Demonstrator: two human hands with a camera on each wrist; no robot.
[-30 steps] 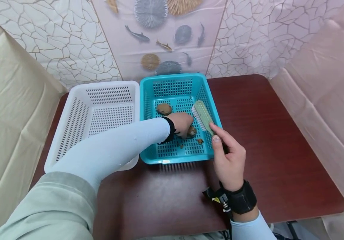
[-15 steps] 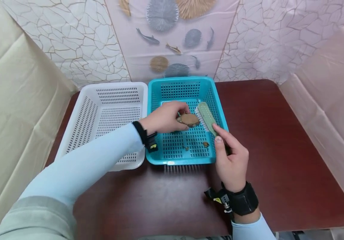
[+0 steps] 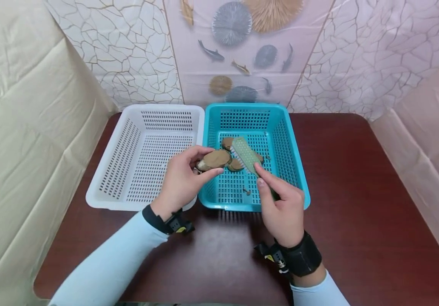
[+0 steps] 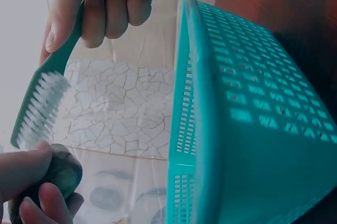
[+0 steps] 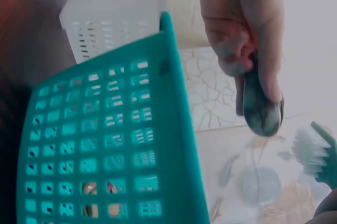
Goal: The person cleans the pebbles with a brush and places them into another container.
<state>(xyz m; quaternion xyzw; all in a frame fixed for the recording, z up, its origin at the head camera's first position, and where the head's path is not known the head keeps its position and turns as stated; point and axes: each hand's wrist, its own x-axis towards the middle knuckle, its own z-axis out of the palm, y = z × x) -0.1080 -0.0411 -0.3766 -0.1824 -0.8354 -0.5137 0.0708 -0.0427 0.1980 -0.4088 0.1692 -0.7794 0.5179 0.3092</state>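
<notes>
My left hand [image 3: 179,178] grips a smooth stone [image 3: 216,159] with a flat cap of brown mud, fingers behind it and thumb along its near side. It is held above the meeting rims of the two baskets; the left wrist view shows its dark, glossy side. My right hand [image 3: 284,204] holds a green scrub brush [image 3: 245,155] by its handle, index finger stretched along the back. In the left wrist view the white bristles [image 4: 39,111] hang close above the left thumb and stone. Below the brush, more muddy stones [image 3: 236,165] lie in the teal basket [image 3: 225,207], partly hidden.
A white basket [image 3: 102,199] stands against the teal one on its left. Small mud crumbs [image 3: 246,191] lie on the teal basket's floor. Both baskets are on a dark red-brown table [image 3: 357,204], with draped cloth [image 3: 20,140] at the sides and patterned sheets behind.
My left hand has come up from the teal basket with a stone and moved left, toward me. The brush has shifted left over the basket, and the head view has swung leftward.
</notes>
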